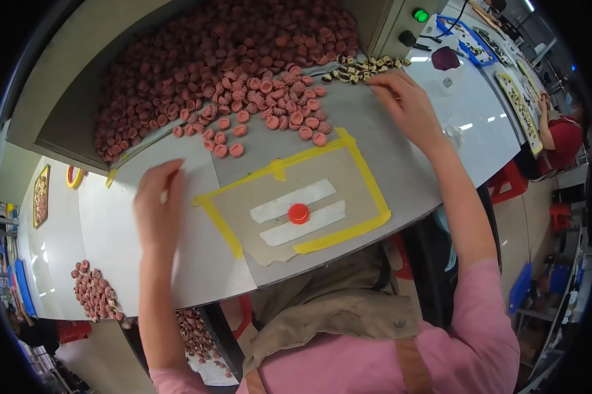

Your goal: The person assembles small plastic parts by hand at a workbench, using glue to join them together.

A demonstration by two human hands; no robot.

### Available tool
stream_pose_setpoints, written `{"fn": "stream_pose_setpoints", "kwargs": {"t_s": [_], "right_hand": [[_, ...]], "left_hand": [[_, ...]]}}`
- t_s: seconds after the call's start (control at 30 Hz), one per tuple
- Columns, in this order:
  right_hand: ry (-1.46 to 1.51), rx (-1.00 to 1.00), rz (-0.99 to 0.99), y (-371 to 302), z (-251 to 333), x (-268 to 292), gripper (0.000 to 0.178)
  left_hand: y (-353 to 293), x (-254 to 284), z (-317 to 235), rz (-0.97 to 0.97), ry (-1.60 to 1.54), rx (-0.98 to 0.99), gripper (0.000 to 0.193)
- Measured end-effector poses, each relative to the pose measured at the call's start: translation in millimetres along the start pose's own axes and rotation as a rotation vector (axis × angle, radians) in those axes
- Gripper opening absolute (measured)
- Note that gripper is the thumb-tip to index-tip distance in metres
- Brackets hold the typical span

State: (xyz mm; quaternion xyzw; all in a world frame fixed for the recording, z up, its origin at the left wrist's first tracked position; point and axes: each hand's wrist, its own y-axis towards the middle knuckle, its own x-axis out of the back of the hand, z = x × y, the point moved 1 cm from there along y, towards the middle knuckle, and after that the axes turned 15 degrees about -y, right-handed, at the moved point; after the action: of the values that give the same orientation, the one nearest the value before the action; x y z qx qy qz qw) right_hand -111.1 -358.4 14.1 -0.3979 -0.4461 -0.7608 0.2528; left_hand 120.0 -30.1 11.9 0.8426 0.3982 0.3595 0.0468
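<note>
A round red piece [299, 213] lies across two white strips on a beige board [355, 190] edged with yellow tape. To the left of this board, my left hand [158, 207] hovers over the white table, slightly blurred, its fingers loosely bent and apart with nothing seen in them. At the far right my right hand [406, 108] reaches to a small pile of cream-and-dark pieces [358, 69]. Its thumb stands apart from the fingers, and the fingertips are at the pile's near edge. Ridged pink cup-shaped pieces [269, 98] lie loose between the hands, beyond the board.
A big heap of pink pieces [243, 39] fills a grey housing at the back. A green-lit button [420, 15] sits on its right post. More pieces [93, 292] lie at the table's left edge. Trays [522, 111] and a person in red [562, 141] are at right.
</note>
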Motion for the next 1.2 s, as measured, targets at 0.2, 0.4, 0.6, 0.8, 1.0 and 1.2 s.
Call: {"fn": "stream_pose_setpoints", "kwargs": {"t_s": [0.2,0.4,0.6,0.8,1.0,1.2], "right_hand": [[-0.263,0.137,0.018,29,-9,-43,0.020],[-0.161,0.096,0.086,8,14,-26,0.018],[0.130,0.119,0.318,-26,79,22,0.021],[0.083,0.081,0.571,-42,100,28,0.020],[0.017,0.277,0.349,-50,94,-3,0.020],[-0.064,0.363,0.175,-63,96,-9,0.021]], "left_hand": [[18,-49,-20,0.041,-0.029,-0.213,0.012],[3,-43,-9,0.092,-0.147,-0.056,0.018],[4,-46,-8,0.014,-0.030,-0.117,0.021],[1,-42,2,0.101,-0.042,-0.125,0.020],[0,-37,4,-0.025,-0.102,-0.029,0.014],[2,-25,2,0.055,-0.150,0.047,0.019]]}}
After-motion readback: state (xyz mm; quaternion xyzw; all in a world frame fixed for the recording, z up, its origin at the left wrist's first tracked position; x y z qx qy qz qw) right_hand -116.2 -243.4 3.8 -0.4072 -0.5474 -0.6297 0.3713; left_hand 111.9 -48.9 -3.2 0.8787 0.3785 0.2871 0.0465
